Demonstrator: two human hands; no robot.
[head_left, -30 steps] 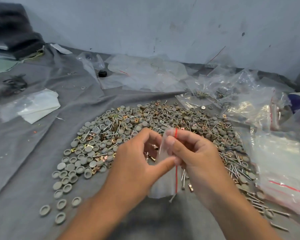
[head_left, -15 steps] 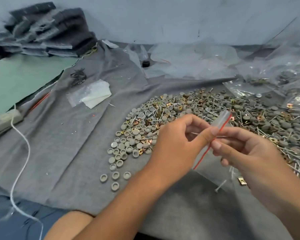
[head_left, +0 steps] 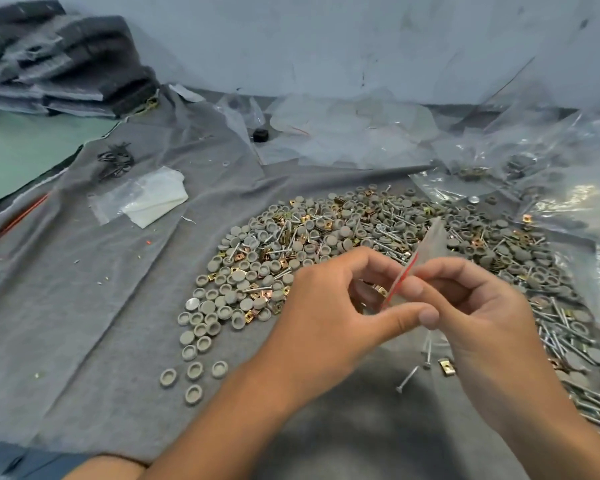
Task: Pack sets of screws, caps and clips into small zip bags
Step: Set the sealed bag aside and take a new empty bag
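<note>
Seen from the head camera: small zip bag (head_left: 430,242) held up just in front of the heap of caps, screws and clips (head_left: 343,237), left hand (head_left: 329,317) and right hand (head_left: 471,306) both pinching it between thumb and fingers near the red zip strip, mouth apparently being worked. Thin, limp, slick film, probably nearly weightless yet easily crumpled, so best taken at the stiffer strip, one lip per hand. Loose screw (head_left: 407,379) and clip (head_left: 445,367) lying on the grey cloth (head_left: 118,289) just below the bag.
</note>
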